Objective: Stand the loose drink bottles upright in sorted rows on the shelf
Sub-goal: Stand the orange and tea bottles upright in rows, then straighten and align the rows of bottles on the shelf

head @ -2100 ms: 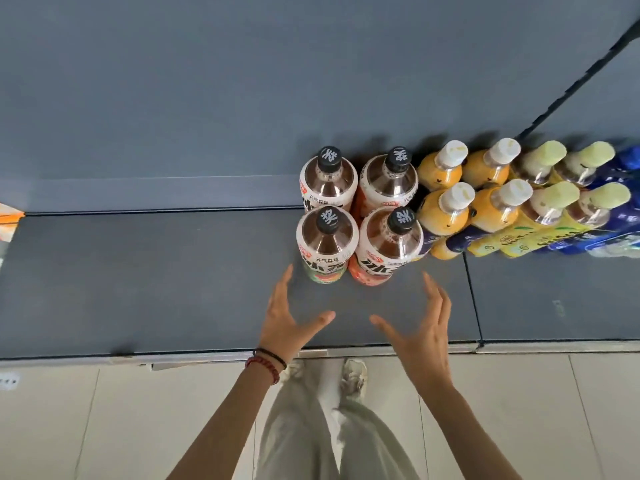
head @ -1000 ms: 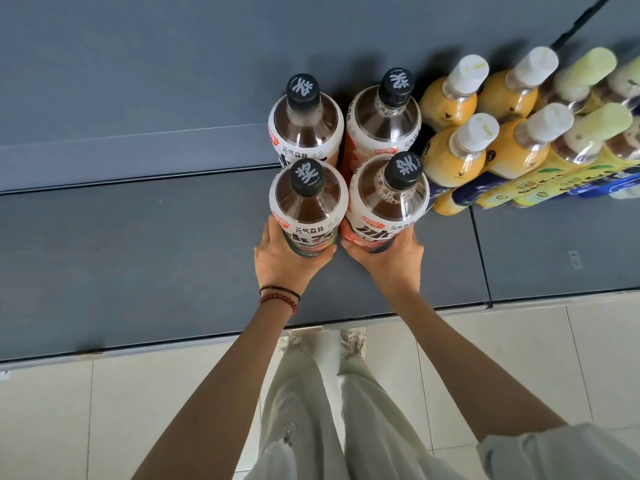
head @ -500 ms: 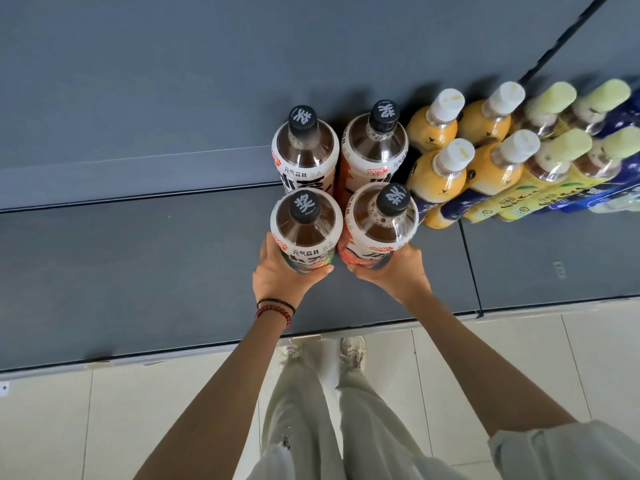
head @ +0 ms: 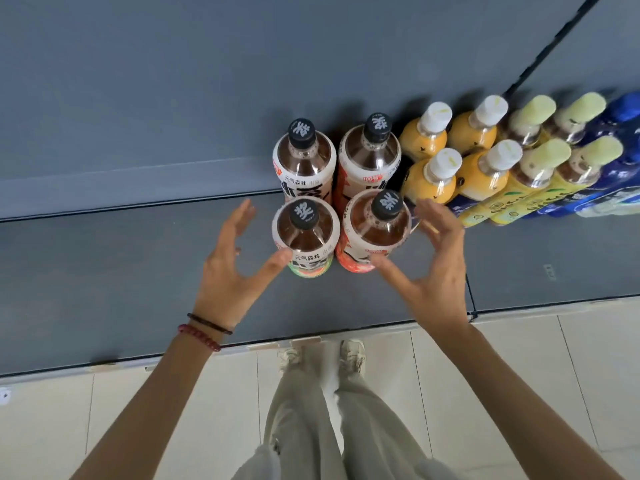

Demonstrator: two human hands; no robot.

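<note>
Both hands are open, fingers spread, holding nothing. The left hand sits just left of the front-left tea bottle and the right hand just right of the front-right tea bottle. Thumb tips are v. close to the labels; can't tell if they touch.

All 4 dark-cap tea bottles stand upright on the grey shelf in a 2x2 block, w/ the back pair close behind the front pair. To their right come the orange juice bottles, the pale-green-cap bottles, then the blue bottles at the frame edge, each 2 deep. No loose bottle is in view.

Likely step: squaring up the tea block, probably near the end of the job. To do it well:
- Push low on the bodies, not the caps. These are tall and prob. tip easily.
- Use both hands together so the front pair slides as one and stays level w/ the juice fronts.
- Nudge the front-right bottle w/ care, as it sits close beside the juice row and a shove could knock that over.
- Turn labels fwd; the front-right one looks slightly rotated.
</note>
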